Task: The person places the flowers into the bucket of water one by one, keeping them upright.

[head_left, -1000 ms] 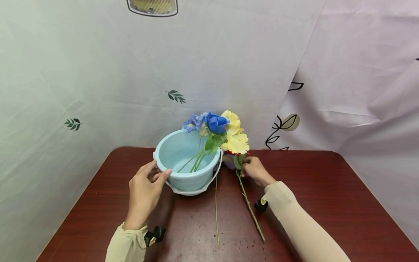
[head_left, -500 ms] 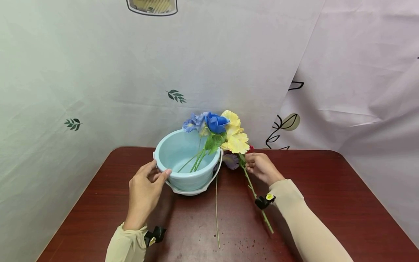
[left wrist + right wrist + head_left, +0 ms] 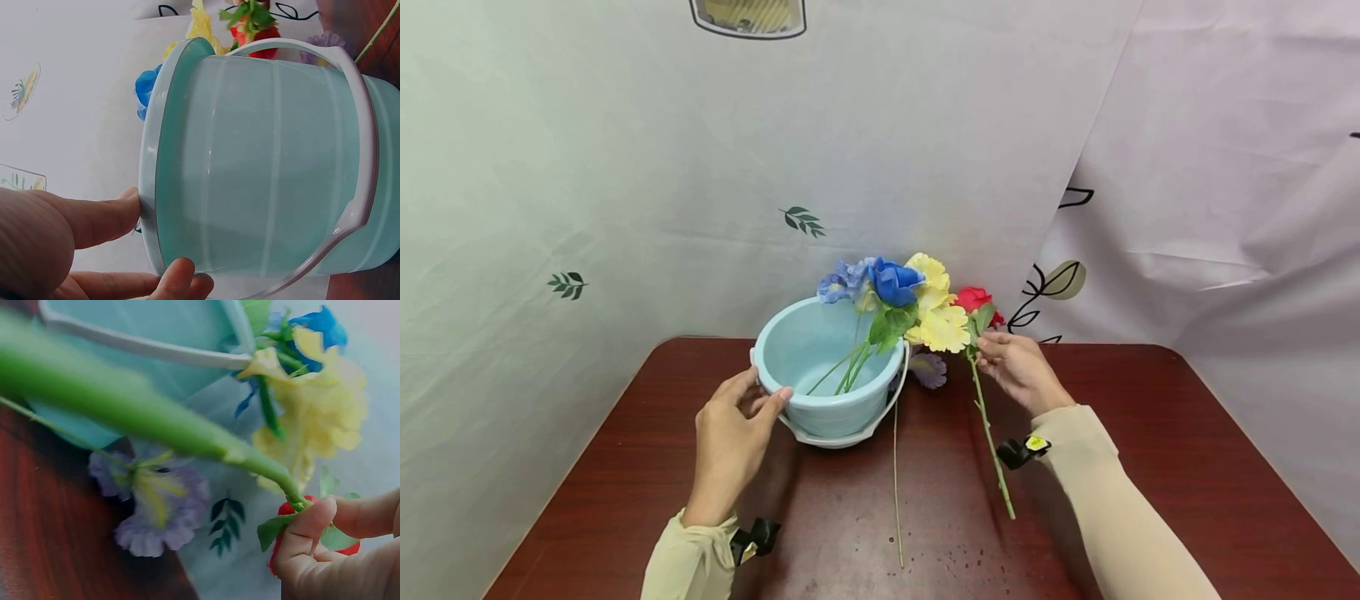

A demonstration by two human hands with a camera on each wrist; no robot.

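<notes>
A light blue bucket (image 3: pixel 831 414) stands on the table, and my left hand (image 3: pixel 735 437) pinches its rim at the near left. In the left wrist view the thumb and fingers (image 3: pixel 178 278) sit on either side of that rim. My right hand (image 3: pixel 1018 371) pinches a red rose (image 3: pixel 973 300) just under its bloom; the long green stem (image 3: pixel 988 433) slants down toward me. A blue rose (image 3: pixel 895 282), a pale blue iris (image 3: pixel 844 282) and yellow flowers (image 3: pixel 943 325) lean out over the bucket's right rim, their stems inside it.
A purple flower (image 3: pixel 929 370) lies on the table right of the bucket, its thin stem (image 3: pixel 897 492) running toward the front. The bucket's white handle (image 3: pixel 891 408) hangs down in front. Behind the dark red table (image 3: pixel 1112 433) hangs a pale cloth (image 3: pixel 662 167).
My right hand has lifted the red rose off the table and moved it up and to the right. Its red bloom has come into sight. The left hand and bucket stay still.
</notes>
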